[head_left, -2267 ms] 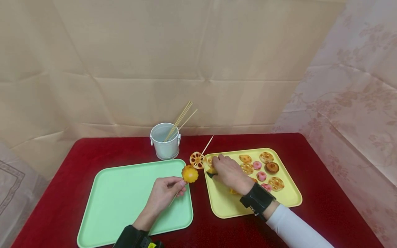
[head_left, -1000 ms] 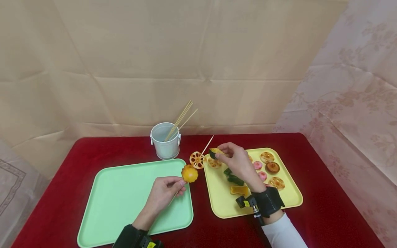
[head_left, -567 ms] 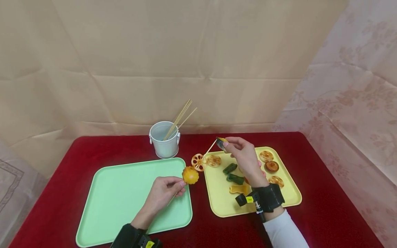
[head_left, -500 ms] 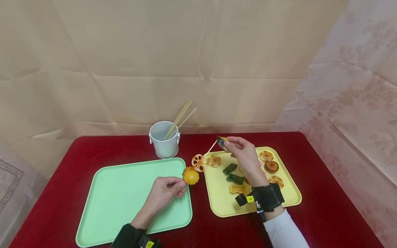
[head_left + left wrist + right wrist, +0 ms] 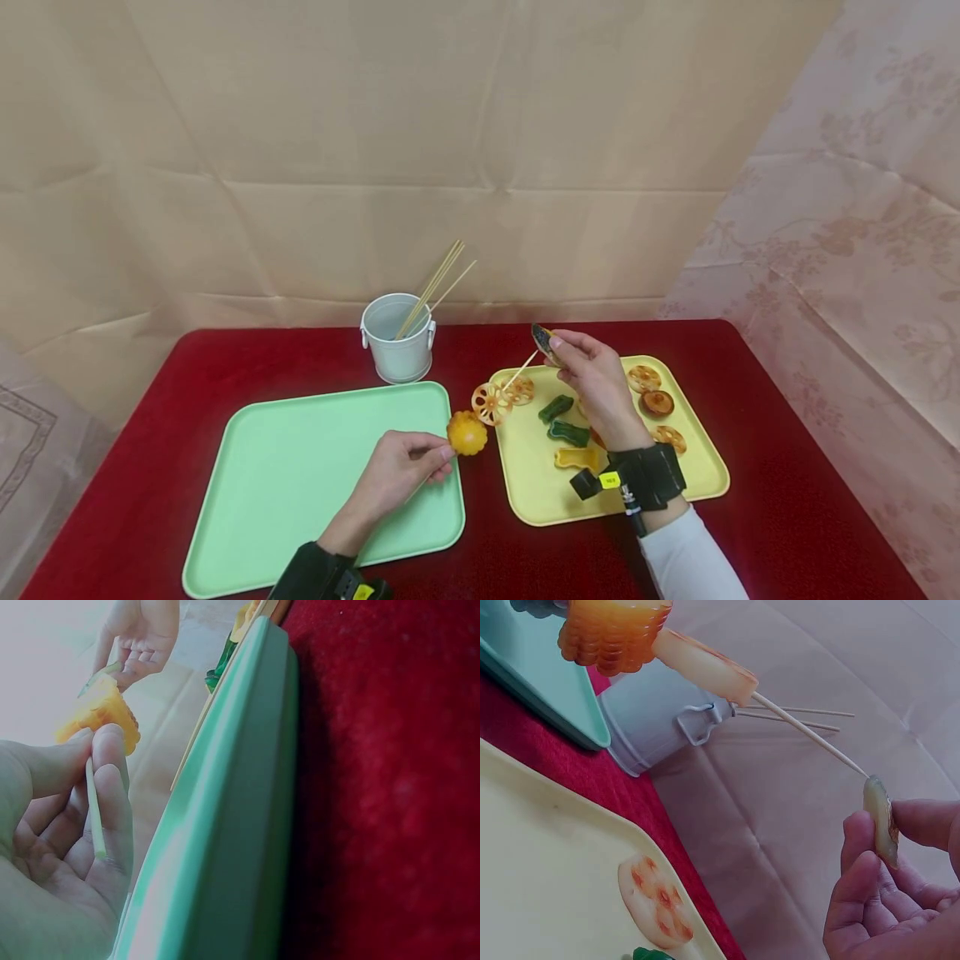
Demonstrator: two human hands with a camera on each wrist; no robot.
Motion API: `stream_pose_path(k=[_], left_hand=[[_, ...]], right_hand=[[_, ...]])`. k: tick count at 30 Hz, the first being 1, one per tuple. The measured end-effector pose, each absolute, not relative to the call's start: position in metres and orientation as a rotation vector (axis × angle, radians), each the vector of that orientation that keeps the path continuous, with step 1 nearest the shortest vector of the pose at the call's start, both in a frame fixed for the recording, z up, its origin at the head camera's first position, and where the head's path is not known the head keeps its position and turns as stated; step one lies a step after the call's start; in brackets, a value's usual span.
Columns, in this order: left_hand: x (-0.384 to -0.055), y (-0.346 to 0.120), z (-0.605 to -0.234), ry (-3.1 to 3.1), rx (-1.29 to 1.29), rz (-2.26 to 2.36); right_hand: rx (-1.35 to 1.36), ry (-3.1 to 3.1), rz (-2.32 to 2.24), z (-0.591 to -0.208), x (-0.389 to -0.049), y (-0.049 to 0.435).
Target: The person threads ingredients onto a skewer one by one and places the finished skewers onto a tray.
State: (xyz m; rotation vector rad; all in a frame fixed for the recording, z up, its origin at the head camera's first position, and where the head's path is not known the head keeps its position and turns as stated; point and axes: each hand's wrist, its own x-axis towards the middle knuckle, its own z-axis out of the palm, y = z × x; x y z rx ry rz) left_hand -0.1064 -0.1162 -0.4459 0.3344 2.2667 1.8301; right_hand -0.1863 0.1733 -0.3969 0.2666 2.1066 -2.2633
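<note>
My left hand (image 5: 401, 471) pinches the lower part of a bamboo skewer (image 5: 521, 371) above the right edge of the green tray. A corn piece (image 5: 467, 433) sits on the skewer just beyond the fingertips, with a lotus root slice (image 5: 491, 404) threaded past it. Over the yellow tray's far edge, my right hand (image 5: 596, 379) holds a dark-rinded pumpkin slice (image 5: 543, 340) between thumb and fingers. In the right wrist view, the skewer's pointed end meets the top end of the pumpkin slice (image 5: 881, 817). The palm hides part of the yellow tray's food.
The green tray (image 5: 322, 483) lies left, the yellow tray (image 5: 540, 504) right. On the yellow one are green peppers (image 5: 568, 432), a yellow piece (image 5: 577, 458), a mushroom (image 5: 657, 403) and several lotus slices (image 5: 644, 379). A white bucket (image 5: 402, 354) with skewers stands behind.
My right hand has picked the pumpkin slice off the yellow tray, raised it to the skewer's tip and turned it. My left hand has shifted the skewer slightly right and tilted it lower.
</note>
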Motion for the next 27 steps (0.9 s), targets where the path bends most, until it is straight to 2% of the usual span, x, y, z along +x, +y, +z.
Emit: stream_pose_path(k=[15, 27], left_hand=[[-0.1065, -0.1159, -0.4449, 2.261, 0.334, 1.82], [-0.1061, -0.1156, -0.444, 2.269, 0.334, 1.825]], right_hand=[[0.21, 2.014, -2.321, -0.3978, -0.1851, 0.1704], [0.117, 2.243, -2.168, -0.3943, -0.1812, 0.1709]])
